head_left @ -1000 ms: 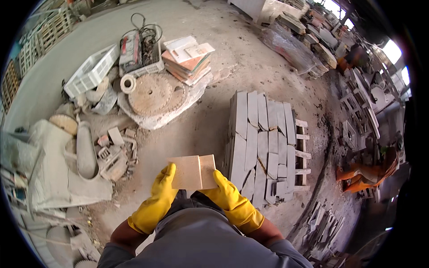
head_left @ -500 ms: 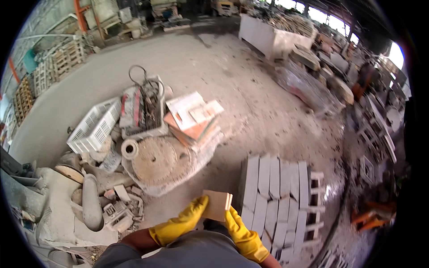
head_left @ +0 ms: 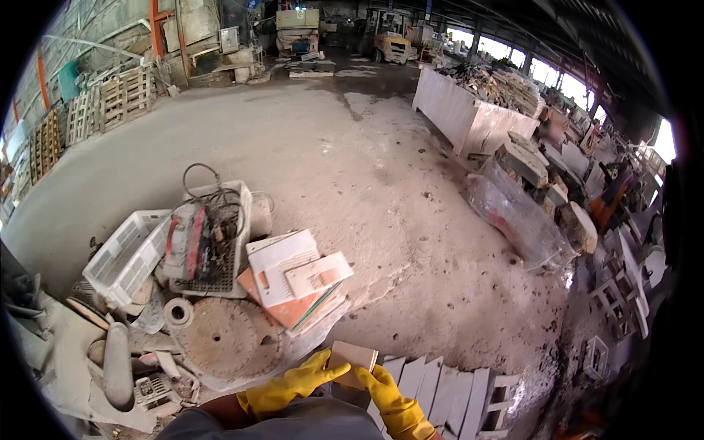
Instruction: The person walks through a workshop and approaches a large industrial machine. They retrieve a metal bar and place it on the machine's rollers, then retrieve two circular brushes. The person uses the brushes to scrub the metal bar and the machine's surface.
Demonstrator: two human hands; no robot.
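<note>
While the tan tiles (head_left: 354,358) sit at lower centre, just beyond the person's grey shirt (head_left: 282,422), both hands have them between them. The left hand (head_left: 295,383) seems to pinch the left side, one digit laid straight across the near face and the other fingers bunched at the edge; the right hand (head_left: 396,403) has its fingers curled in on the right edge, its far side hidden. The layered edge suggests more than one thin piece, so they could slide over each other. They look stiff, fairly light and brittle, likely to chip at the corners, and dust may make them slick against the gloves (head_left: 268,397). Opposite edges, squeezed together as a pair, look the best hold. Close by the right hand, grey slabs (head_left: 434,389) lie in rows beside a pallet (head_left: 501,407), crowding that side. Ahead and left, a toothed disc (head_left: 220,341), stacked boards (head_left: 282,268) and a white crate (head_left: 125,257) clutter the near floor (head_left: 411,308); farther right, a plastic-wrapped bundle (head_left: 517,220) bulges beside rubble.
</note>
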